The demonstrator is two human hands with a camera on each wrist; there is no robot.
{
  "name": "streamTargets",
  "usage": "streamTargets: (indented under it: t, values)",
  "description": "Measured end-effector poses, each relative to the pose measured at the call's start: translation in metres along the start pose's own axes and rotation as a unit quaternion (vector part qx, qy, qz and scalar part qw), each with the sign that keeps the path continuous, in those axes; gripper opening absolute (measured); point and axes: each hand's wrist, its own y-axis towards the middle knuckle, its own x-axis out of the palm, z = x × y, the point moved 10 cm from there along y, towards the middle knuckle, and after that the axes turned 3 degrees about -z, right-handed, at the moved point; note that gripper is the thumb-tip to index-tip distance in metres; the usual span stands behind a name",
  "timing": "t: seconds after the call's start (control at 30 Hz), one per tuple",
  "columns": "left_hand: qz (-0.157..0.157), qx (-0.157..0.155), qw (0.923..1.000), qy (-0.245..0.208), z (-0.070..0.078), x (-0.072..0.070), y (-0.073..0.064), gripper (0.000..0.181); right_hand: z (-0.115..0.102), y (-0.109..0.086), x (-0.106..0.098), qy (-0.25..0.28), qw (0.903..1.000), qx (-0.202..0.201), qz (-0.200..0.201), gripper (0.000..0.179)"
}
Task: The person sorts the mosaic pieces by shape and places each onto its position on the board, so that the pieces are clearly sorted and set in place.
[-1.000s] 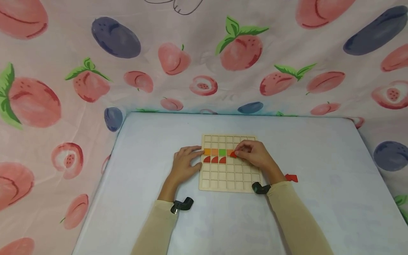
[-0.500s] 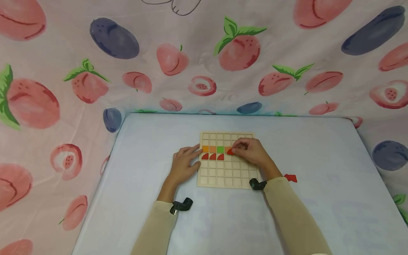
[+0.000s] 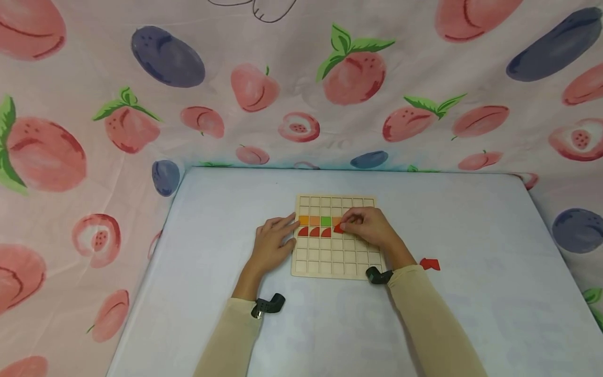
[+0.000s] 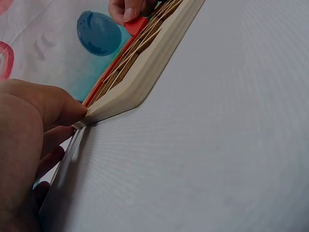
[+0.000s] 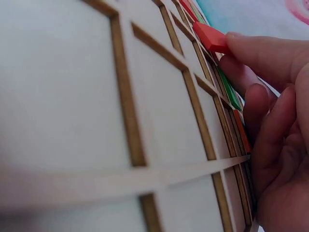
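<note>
A pale wooden grid board (image 3: 348,257) lies on the table. One row holds orange tiles and a green tile (image 3: 326,221); below it sit three red quarter-circle pieces, among them a red piece (image 3: 314,232). Between thumb and forefinger my right hand (image 3: 372,226) pinches another red piece (image 3: 337,229), tilted over the cell right of those three. That pinched piece (image 5: 211,38) touches or hovers just above the grid; I cannot tell which. My left hand (image 3: 271,244) rests against the board's left edge, fingers spread, its thumb (image 4: 63,107) touching the rim.
Loose red pieces (image 3: 430,264) lie on the table right of the board, partly behind the right wrist. The white tabletop (image 3: 226,199) ends at a fruit-print cloth (image 3: 301,63) behind it. A dark camera (image 3: 378,275) is worn on the right wrist.
The right hand has brought the pinched red piece slightly nearer the person and left, from over the orange tile to the row below. The left hand has kept its place.
</note>
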Motion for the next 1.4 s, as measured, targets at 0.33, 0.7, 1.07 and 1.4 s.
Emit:
streamTargets:
  t: [0.33,0.7,1.07,1.4]
  values:
    - [0.004,-0.001,1.0,-0.002,-0.002,0.0,0.0,0.049,-0.007,0.0,0.002,-0.059,0.998,-0.024,-0.002,0.004]
    - [0.002,-0.005,1.0,-0.002,-0.002,0.0,0.0,0.049,-0.009,0.0,0.004,-0.069,0.9962,-0.047,-0.021,0.016]
    - [0.01,-0.002,0.9999,0.001,-0.002,0.0,0.0,0.048,-0.008,0.0,0.003,-0.082,0.9947,-0.056,-0.028,0.019]
    - [0.007,0.002,1.0,-0.005,-0.001,-0.001,0.0,0.049,-0.011,-0.003,0.001,-0.077,0.9946,-0.065,-0.028,0.019]
